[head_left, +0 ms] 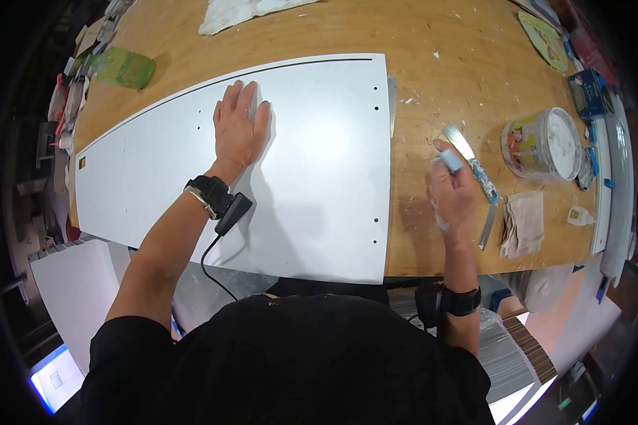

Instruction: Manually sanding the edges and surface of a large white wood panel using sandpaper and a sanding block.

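"What's the left hand (pixel 241 134) doing?"
"Lying flat on the white board (pixel 319 177), on the table (pixel 422 241)."
"And the right hand (pixel 454 202)?"
"Holding a blue block (pixel 451 160). A scraper (pixel 483 178), tub (pixel 523 147) and cloth (pixel 523 225) are near."

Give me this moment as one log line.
left hand: on white panel | right hand: holding blue block | scraper: beside right hand | tub: open, right of scraper

Head cam, left fisheye, on my head, facing down and forward, close in: my black shirt (pixel 283 361) near, white panel (pixel 319 163) mid-left, wooden table (pixel 411 241) running to the far side.
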Demonstrator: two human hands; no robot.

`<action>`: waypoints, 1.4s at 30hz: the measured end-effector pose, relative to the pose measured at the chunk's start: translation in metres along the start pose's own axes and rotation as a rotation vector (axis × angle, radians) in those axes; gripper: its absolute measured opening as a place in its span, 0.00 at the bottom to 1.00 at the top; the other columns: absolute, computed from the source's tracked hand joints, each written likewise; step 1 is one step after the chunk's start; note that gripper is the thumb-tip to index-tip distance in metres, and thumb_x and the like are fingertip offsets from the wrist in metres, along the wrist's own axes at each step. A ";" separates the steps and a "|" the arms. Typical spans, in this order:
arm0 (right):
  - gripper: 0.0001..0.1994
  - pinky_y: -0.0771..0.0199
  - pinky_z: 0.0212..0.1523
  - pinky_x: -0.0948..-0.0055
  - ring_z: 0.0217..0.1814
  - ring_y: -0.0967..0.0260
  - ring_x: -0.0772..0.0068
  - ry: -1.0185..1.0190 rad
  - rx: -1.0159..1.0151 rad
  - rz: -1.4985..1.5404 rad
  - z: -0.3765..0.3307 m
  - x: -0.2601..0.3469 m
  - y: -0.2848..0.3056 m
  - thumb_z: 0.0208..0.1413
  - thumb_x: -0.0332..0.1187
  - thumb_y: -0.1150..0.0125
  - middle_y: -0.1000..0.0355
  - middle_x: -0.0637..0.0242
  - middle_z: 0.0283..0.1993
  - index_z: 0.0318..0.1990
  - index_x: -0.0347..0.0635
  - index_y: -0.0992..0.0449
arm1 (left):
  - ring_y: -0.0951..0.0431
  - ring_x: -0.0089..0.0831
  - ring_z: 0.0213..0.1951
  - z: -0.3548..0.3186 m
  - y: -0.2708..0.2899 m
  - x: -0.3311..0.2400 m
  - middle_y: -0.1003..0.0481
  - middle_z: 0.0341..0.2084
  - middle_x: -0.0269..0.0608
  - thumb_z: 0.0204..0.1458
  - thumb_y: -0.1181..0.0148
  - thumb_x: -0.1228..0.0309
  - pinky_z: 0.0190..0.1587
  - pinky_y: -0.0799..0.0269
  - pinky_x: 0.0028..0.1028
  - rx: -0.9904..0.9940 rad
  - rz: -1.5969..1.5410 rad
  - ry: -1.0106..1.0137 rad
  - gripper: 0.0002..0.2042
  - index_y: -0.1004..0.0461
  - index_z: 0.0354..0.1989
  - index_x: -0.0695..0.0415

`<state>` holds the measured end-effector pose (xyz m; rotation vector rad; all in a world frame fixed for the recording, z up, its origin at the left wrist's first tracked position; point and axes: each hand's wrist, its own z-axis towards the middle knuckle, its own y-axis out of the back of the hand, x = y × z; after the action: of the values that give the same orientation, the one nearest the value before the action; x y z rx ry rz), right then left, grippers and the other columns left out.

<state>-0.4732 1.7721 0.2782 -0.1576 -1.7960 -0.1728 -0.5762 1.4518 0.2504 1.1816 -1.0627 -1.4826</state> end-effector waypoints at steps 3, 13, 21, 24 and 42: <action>0.17 0.36 0.33 0.85 0.34 0.36 0.86 -0.055 -0.025 -0.038 0.004 0.011 0.004 0.57 0.38 0.46 0.31 0.69 0.31 0.50 0.37 0.28 | 0.50 0.40 0.64 0.001 0.000 0.000 0.45 0.61 0.50 0.55 0.56 0.57 0.65 0.61 0.39 -0.004 0.006 -0.010 0.25 0.40 0.59 0.56; 0.17 0.26 0.31 0.79 0.30 0.31 0.79 -0.136 -0.189 0.254 0.022 -0.006 -0.042 0.52 0.30 0.41 0.28 0.63 0.31 0.47 0.27 0.29 | 0.51 0.41 0.64 0.000 0.001 -0.002 0.45 0.61 0.51 0.56 0.56 0.56 0.65 0.61 0.39 0.010 -0.018 -0.004 0.25 0.40 0.59 0.56; 0.13 0.27 0.28 0.80 0.27 0.31 0.80 -0.128 -0.236 0.207 0.039 0.001 -0.056 0.51 0.31 0.42 0.29 0.65 0.29 0.40 0.28 0.28 | 0.50 0.42 0.64 -0.001 0.003 -0.002 0.45 0.60 0.51 0.55 0.55 0.56 0.65 0.62 0.39 0.001 -0.051 -0.014 0.25 0.40 0.58 0.57; 0.12 0.28 0.27 0.81 0.26 0.33 0.81 -0.090 -0.242 0.154 0.043 -0.001 -0.060 0.49 0.31 0.41 0.29 0.66 0.28 0.37 0.30 0.28 | 0.50 0.42 0.63 0.000 0.002 -0.002 0.45 0.60 0.52 0.55 0.56 0.57 0.65 0.62 0.39 -0.004 -0.043 -0.013 0.25 0.40 0.58 0.57; 0.09 0.35 0.24 0.76 0.20 0.38 0.80 -0.016 -0.336 -0.260 -0.007 -0.013 -0.051 0.47 0.33 0.40 0.33 0.66 0.20 0.31 0.36 0.29 | 0.50 0.41 0.63 0.001 -0.002 -0.003 0.45 0.60 0.51 0.55 0.56 0.57 0.65 0.61 0.40 -0.002 -0.011 -0.031 0.25 0.41 0.58 0.57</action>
<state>-0.4741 1.7204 0.2652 -0.1631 -1.7888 -0.6618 -0.5775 1.4557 0.2490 1.1686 -1.0766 -1.5146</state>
